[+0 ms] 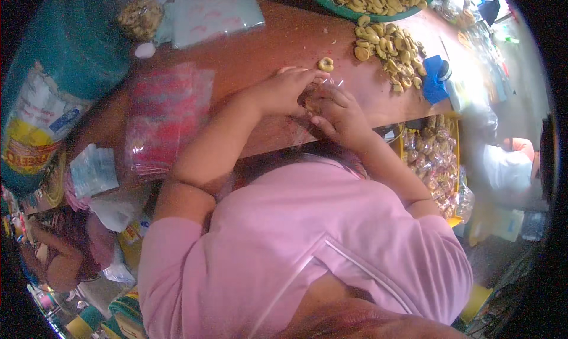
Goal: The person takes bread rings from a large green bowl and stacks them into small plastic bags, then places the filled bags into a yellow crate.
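Note:
My left hand (290, 91) and my right hand (342, 112) meet over the wooden table, near its front edge. Between them they grip a small clear plastic bag (312, 98) with brownish contents, partly hidden by the fingers. A yellow ring-shaped snack piece (325, 64) lies just beyond my fingertips. Farther right, a loose heap of similar yellow snack pieces (390, 48) spreads on the table. Behind that heap, a green basin (355, 15) holds many more. Flat plastic bags with red print (166, 112) lie in a stack left of my left forearm.
Another stack of printed bags (213, 17) and a filled clear bag (141, 18) lie at the back left. A blue object (435, 79) sits right of the heap. Below the table, a yellow crate (457, 148) holds filled bags. People are at far left (62, 250) and right (508, 166).

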{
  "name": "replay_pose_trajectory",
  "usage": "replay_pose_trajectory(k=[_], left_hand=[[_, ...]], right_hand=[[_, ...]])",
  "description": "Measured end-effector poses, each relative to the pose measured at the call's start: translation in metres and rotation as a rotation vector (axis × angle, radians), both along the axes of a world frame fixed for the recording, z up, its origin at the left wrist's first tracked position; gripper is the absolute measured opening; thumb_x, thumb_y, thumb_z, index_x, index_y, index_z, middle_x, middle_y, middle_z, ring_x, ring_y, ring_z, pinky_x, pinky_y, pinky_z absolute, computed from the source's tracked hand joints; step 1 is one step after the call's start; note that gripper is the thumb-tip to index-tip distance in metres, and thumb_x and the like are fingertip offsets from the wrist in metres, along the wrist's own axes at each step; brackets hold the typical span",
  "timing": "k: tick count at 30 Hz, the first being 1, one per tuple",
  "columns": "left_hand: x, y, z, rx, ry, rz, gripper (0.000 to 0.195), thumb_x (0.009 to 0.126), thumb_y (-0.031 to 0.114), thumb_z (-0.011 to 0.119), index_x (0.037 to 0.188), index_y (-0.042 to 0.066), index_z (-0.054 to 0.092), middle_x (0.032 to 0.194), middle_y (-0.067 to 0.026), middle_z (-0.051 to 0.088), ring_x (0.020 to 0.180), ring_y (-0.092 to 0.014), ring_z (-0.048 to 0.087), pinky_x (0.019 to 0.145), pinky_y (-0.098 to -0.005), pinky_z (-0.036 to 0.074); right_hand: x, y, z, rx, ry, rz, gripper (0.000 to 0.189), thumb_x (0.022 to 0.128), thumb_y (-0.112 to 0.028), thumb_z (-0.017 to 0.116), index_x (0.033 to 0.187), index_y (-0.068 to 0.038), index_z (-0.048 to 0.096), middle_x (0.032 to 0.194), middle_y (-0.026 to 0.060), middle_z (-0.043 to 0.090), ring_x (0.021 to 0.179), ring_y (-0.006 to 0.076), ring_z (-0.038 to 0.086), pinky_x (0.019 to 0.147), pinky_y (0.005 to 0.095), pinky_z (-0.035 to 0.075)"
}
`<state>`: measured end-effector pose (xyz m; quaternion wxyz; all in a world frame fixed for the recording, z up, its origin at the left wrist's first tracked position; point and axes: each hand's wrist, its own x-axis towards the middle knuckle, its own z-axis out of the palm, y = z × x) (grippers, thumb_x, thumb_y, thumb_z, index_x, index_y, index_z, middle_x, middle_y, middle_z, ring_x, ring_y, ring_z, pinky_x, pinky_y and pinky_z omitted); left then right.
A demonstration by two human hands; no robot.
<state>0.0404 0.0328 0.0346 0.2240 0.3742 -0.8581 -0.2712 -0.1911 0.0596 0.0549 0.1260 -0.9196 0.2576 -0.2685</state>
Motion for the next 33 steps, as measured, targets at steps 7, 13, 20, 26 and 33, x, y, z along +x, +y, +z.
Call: replay_pose_trajectory(k=[7,13,20,26,33], left_hand=[[0.0,0.006,0.001,-0.019,-0.063,0.078,0.106,0.065,0.035,0.093,0.156,0.021,0.041,0.157,-0.0095,0.049,0.151,-0.035,0.036,0.125,-0.0599,0.02],[0.018,0.011,-0.001,-0.138,-0.271,0.2,0.075,0.075,0.035,0.084,0.143,0.022,0.056,0.154,-0.0073,0.051,0.147,-0.034,0.04,0.12,-0.0636,0.024],[0.042,0.079,-0.018,-0.038,-0.098,0.46,0.026,0.096,0.036,0.067,0.102,0.013,0.079,0.14,-0.0064,0.063,0.146,-0.04,0.041,0.12,-0.0588,0.026],[0.02,0.097,0.001,-0.013,0.062,0.658,0.022,0.092,0.028,0.074,0.102,0.008,0.076,0.13,-0.0093,0.066,0.134,-0.036,0.051,0.117,-0.0506,0.035],[0.023,0.02,-0.006,-0.194,-0.101,0.584,0.017,0.089,0.026,0.075,0.1,0.012,0.077,0.124,-0.0081,0.067,0.126,-0.033,0.056,0.112,-0.0469,0.04]], right_hand=[[0.015,-0.006,0.018,-0.056,0.209,0.018,0.038,0.098,-0.045,0.058,0.118,-0.015,0.071,0.127,0.0094,0.066,0.127,0.0363,0.055,0.104,0.0541,0.044],[0.027,-0.019,0.002,-0.197,0.151,0.031,0.029,0.097,-0.038,0.06,0.109,-0.015,0.072,0.115,0.0085,0.065,0.111,0.0335,0.056,0.096,0.0501,0.041],[0.035,-0.021,0.0,-0.16,0.181,-0.015,0.022,0.095,-0.028,0.06,0.091,-0.01,0.071,0.096,0.0093,0.063,0.098,0.0329,0.057,0.093,0.0497,0.044],[0.035,-0.027,-0.016,-0.136,0.128,-0.002,0.026,0.093,-0.033,0.058,0.087,-0.013,0.074,0.1,0.0102,0.065,0.101,0.034,0.058,0.091,0.0514,0.047],[0.028,-0.027,-0.021,-0.087,0.0,0.041,0.022,0.093,-0.026,0.061,0.099,-0.007,0.069,0.109,0.0169,0.061,0.104,0.0391,0.056,0.093,0.0516,0.046]])
